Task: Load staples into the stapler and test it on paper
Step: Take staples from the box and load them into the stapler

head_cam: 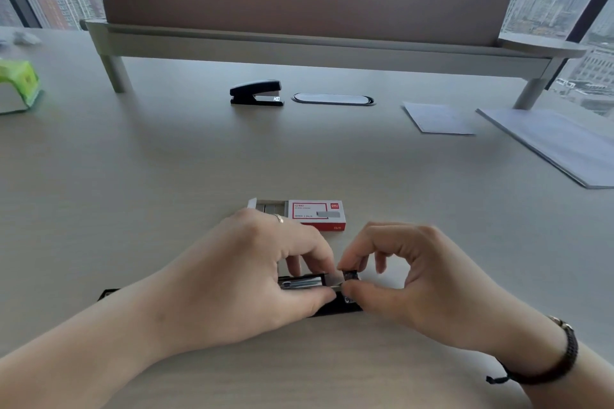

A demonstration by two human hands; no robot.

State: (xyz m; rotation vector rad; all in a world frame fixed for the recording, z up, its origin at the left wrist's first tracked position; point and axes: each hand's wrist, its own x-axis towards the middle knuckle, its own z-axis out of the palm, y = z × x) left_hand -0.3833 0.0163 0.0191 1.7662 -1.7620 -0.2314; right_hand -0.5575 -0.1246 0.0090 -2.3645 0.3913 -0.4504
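Note:
A black stapler [335,306] lies opened flat on the desk near me, mostly hidden under my hands. Its metal channel [300,282] shows a silver strip of staples [333,280]. My left hand [246,279] rests over the stapler, its thumb and fingers pinching the strip. My right hand [412,279] pinches the stapler's front end at the strip's right tip. Just beyond my hands sits a red and white staple box [315,214], its tray slid out to the left. A second black stapler [256,93] stands shut far back on the desk.
Two stacks of white paper [438,118] [561,143] lie at the right. A green and white object [20,86] sits at the far left. A raised shelf on legs [299,46] spans the back, with an oval cable port [333,99] under it.

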